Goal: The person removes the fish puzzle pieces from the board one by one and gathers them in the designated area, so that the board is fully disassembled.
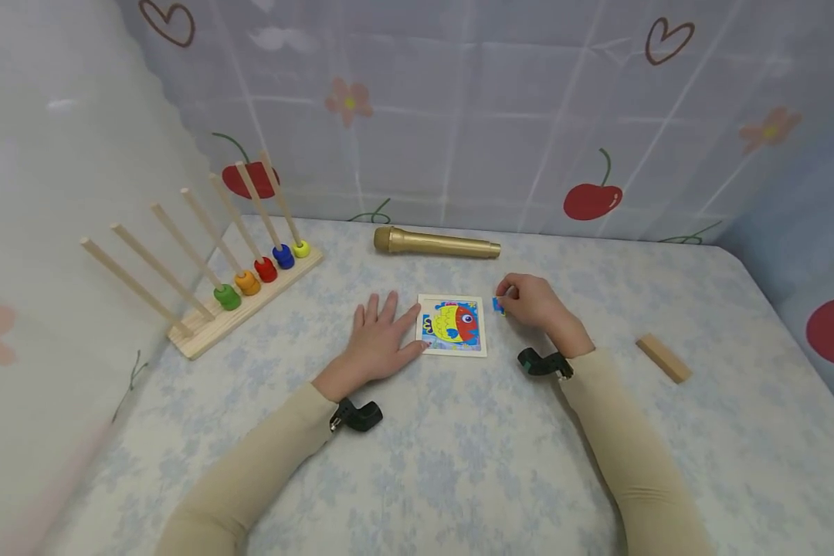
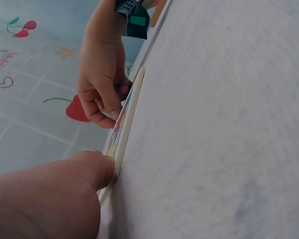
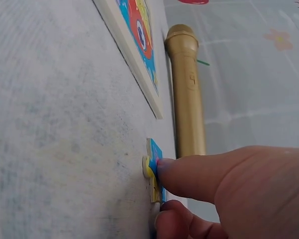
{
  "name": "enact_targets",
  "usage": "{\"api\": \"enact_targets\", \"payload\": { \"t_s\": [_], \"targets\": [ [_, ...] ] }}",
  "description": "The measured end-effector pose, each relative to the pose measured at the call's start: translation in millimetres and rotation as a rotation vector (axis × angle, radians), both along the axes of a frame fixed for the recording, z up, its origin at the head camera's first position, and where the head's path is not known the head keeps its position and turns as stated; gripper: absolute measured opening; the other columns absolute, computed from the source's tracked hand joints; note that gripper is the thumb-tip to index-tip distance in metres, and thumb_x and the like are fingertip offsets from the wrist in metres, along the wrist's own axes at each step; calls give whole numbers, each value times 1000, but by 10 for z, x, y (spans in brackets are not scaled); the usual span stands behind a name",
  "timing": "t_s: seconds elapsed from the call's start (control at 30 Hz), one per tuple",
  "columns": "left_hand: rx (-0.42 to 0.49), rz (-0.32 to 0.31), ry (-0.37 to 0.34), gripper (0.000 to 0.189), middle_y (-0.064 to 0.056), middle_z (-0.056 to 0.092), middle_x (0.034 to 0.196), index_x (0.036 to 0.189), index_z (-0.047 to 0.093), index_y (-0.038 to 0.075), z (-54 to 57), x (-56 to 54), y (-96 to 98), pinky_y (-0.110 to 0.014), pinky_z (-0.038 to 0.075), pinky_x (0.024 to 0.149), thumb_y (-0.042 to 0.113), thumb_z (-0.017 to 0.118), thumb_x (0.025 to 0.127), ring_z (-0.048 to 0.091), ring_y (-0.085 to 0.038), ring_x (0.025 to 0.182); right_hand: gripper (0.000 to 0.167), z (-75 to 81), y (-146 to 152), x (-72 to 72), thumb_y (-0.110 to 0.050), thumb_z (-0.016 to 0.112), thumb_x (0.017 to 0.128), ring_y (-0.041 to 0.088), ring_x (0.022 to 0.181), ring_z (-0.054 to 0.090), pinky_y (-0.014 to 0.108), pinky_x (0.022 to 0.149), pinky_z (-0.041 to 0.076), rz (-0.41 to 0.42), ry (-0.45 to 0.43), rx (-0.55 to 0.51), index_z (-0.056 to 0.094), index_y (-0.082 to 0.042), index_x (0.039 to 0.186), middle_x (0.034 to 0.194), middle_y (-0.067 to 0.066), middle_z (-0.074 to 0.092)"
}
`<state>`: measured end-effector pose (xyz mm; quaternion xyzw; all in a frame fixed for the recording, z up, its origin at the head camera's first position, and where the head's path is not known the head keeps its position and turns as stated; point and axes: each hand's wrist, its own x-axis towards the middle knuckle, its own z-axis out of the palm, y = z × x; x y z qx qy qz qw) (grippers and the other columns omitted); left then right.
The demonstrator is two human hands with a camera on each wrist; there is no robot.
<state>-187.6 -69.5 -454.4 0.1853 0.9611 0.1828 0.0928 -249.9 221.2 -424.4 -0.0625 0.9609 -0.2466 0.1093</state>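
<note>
Fingers (image 1: 389,306) of the left hand (image 1: 375,347) are stretching out straight and spread, grasping nothing, with the palm side facing down over the patterned counter (image 1: 445,455). Its index finger and thumb are touching the left side of a pale-framed fish puzzle (image 1: 452,356), the thumb resting over the frame's near left corner. The puzzle is lying flat between the two hands, its yellow fish pointing a red head toward the right.

Just beyond the puzzle's right edge, the right hand (image 1: 531,300) is pinching a small blue-and-yellow puzzle piece (image 3: 153,167), its thumb pressing on the printed face. The piece is staying apart from the frame; whether it is touching the counter, one cannot tell.

Behind the puzzle, a gold microphone (image 1: 438,244) is lying on its side, its rounded head pointing left. Off to the left, a wooden peg rack (image 1: 257,305) is standing at a slant, with green, orange, red, blue and yellow beads (image 1: 266,270) sitting low on its pegs. A wooden block (image 1: 663,358) is lying well to the right. Beige sleeves (image 1: 632,455) are covering both arms, and a curtain (image 1: 459,116) printed with cherries is hanging behind.
</note>
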Motion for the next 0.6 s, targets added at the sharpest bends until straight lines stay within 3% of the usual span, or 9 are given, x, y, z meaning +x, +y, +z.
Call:
{"api": "enact_targets", "payload": {
  "t_s": [0.6],
  "targets": [
    [7,0,-14,72,-21,10,172,162,32,23,36,-3,4,-68,5,123,55,52,100,-1,-50,157,20,29,-2,17,-16,61,100,27,88,55,31,72,47,-33,-16,5,64,-3,116,103,17,62]
  ]
}}
